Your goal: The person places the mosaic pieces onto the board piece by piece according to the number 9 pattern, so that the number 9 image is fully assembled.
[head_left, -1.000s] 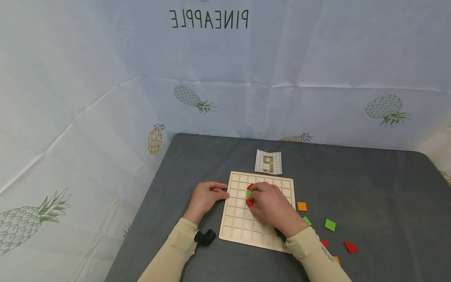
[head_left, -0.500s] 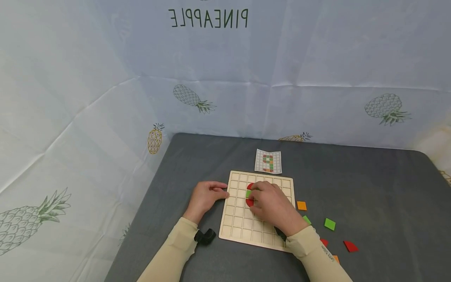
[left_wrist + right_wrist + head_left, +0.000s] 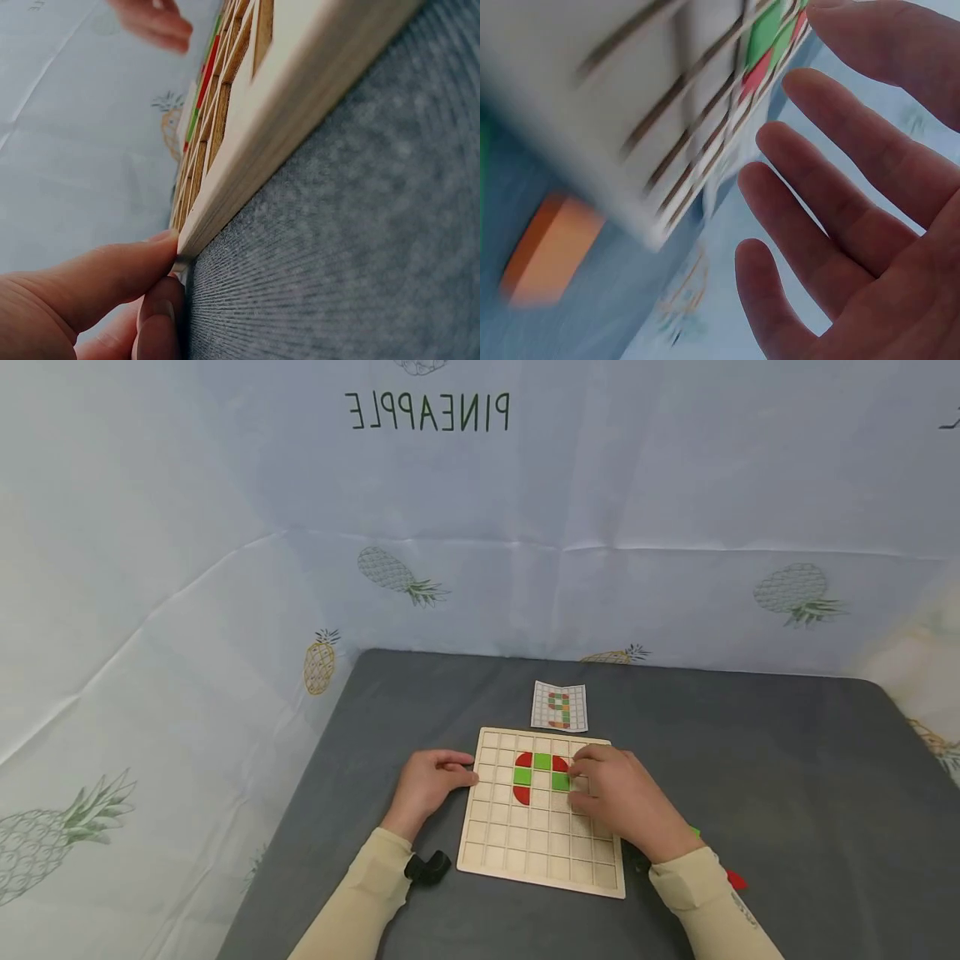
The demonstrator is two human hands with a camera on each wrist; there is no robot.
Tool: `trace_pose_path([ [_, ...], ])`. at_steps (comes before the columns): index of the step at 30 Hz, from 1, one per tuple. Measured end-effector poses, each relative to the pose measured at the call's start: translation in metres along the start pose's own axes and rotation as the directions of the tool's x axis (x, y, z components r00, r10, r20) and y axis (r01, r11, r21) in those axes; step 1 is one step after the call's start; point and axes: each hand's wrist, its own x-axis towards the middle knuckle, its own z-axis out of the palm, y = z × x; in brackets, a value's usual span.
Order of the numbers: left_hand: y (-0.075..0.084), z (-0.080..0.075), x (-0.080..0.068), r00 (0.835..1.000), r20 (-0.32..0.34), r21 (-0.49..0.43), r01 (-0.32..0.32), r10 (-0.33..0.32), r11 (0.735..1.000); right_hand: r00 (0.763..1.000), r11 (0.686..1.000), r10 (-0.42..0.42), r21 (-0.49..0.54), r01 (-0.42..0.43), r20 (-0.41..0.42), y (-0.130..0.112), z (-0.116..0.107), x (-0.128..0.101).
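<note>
A pale wooden grid board (image 3: 540, 839) lies on the dark table. Set in its cells are red quarter-round pieces (image 3: 521, 795) and green square tiles (image 3: 542, 762). At the board's left edge my left hand (image 3: 423, 785) pinches the rim; its thumb (image 3: 139, 266) shows against the wood in the left wrist view. My right hand (image 3: 626, 797) hovers over the board's right side, just right of the green tile (image 3: 560, 782). Its fingers (image 3: 847, 202) are spread and relaxed in the right wrist view, holding nothing.
Behind the board lies a small pattern card (image 3: 559, 707) with a coloured figure on a grid. Right of the board are an orange tile (image 3: 551, 251) and a red piece (image 3: 737, 881), partly hidden by my right sleeve. A pineapple-print cloth (image 3: 480, 585) hangs behind the table.
My right hand has moved right, uncovering green and red pieces in the board's upper cells. The view has shifted slightly. My left hand stays at the left edge.
</note>
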Motion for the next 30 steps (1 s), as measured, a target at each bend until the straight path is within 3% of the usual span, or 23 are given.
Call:
trace_pose_path([
  [6,-0.001,-0.002,0.000,1.000,-0.013,0.018,0.010,-0.010,1.000,0.998,0.997,0.067,-0.031,-0.067,0.001,0.026,-0.015,-0.021],
  [15,0.001,0.002,0.001,1.000,-0.012,0.032,0.018,-0.018,0.999,0.994,0.992,0.112,-0.060,-0.111,0.020,0.050,-0.019,-0.046],
  [30,0.002,0.001,-0.001,1.000,-0.019,0.022,0.023,-0.022,0.999,0.993,0.992,0.107,-0.074,-0.104,0.046,0.055,-0.014,-0.043],
])
